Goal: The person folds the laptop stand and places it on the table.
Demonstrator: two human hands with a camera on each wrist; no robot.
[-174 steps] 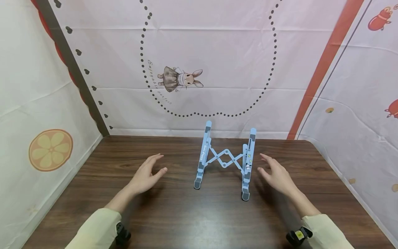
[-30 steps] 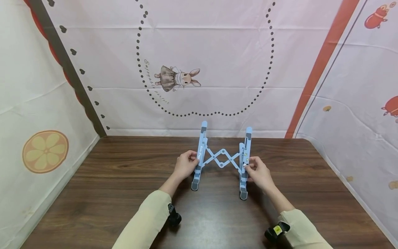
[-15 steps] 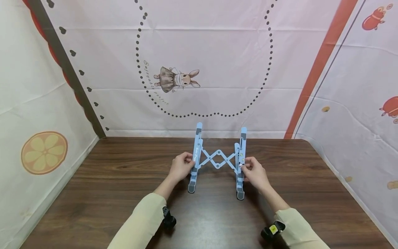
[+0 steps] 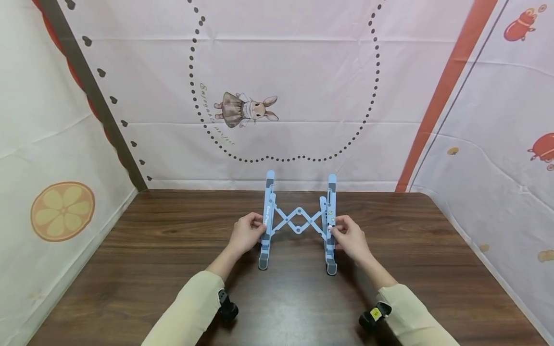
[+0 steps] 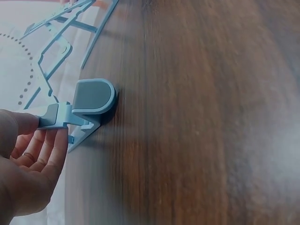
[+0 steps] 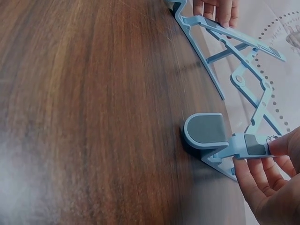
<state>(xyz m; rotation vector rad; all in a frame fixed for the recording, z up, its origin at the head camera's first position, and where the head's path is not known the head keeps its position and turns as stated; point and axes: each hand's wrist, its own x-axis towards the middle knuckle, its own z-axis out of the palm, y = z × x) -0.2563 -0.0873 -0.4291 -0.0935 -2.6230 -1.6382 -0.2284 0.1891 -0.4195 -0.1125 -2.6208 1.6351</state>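
Observation:
A light-blue folding laptop stand (image 4: 298, 220) stands spread out on the wooden table, its two long arms joined by crossed links. My left hand (image 4: 245, 234) pinches the left arm from the outer side, thumb on top and fingers beneath, as the left wrist view shows with the hand (image 5: 30, 159) at the arm behind a grey-padded foot (image 5: 93, 95). On the opposite arm my right hand (image 4: 352, 240) has the same kind of pinch. In the right wrist view, that hand's thumb lies on the upper face beside a grey pad (image 6: 255, 144), with fingers below.
The dark wood table (image 4: 285, 307) reaches back to a white printed cloth (image 4: 311, 86) hanging close behind the stand. More cloth closes off the left and right sides. A black strapped device (image 4: 228, 306) sits at each wrist.
Both hands first came in from the sides and took hold of the stand's arms. Over the last second, stand and hands have shifted left together, and the stand has turned slightly straighter.

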